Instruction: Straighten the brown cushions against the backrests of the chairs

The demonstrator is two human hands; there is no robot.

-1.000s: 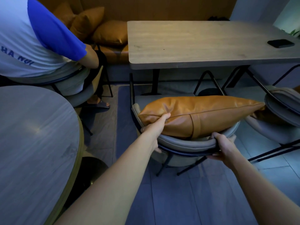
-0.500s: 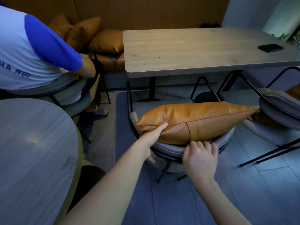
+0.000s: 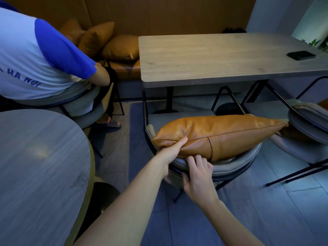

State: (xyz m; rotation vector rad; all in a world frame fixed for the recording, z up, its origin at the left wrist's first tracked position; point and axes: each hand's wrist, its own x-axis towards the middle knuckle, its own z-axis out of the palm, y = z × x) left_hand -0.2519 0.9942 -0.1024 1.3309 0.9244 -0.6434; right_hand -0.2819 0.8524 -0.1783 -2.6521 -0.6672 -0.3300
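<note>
A brown leather cushion (image 3: pixel 220 135) lies lengthwise along the top of the grey curved backrest of a chair (image 3: pixel 236 166) in front of me. My left hand (image 3: pixel 173 150) pinches the cushion's left end, thumb on top. My right hand (image 3: pixel 197 176) rests on the backrest rim just below the cushion, fingertips touching its lower edge and thumb curled under the rim. The cushion's right corner points toward a second grey chair (image 3: pixel 305 121), where another brown cushion (image 3: pixel 294 134) shows partly behind it.
A rectangular wooden table (image 3: pixel 213 55) with a black phone (image 3: pixel 300 55) stands beyond the chair. A round table (image 3: pixel 39 166) fills the left foreground. A person in a white and blue shirt (image 3: pixel 40 63) sits at left. More brown cushions (image 3: pixel 110 45) lie on the bench.
My right hand has left the right part of the backrest and moved left to the rim under the cushion's middle. The left hand keeps its hold on the cushion's left end.
</note>
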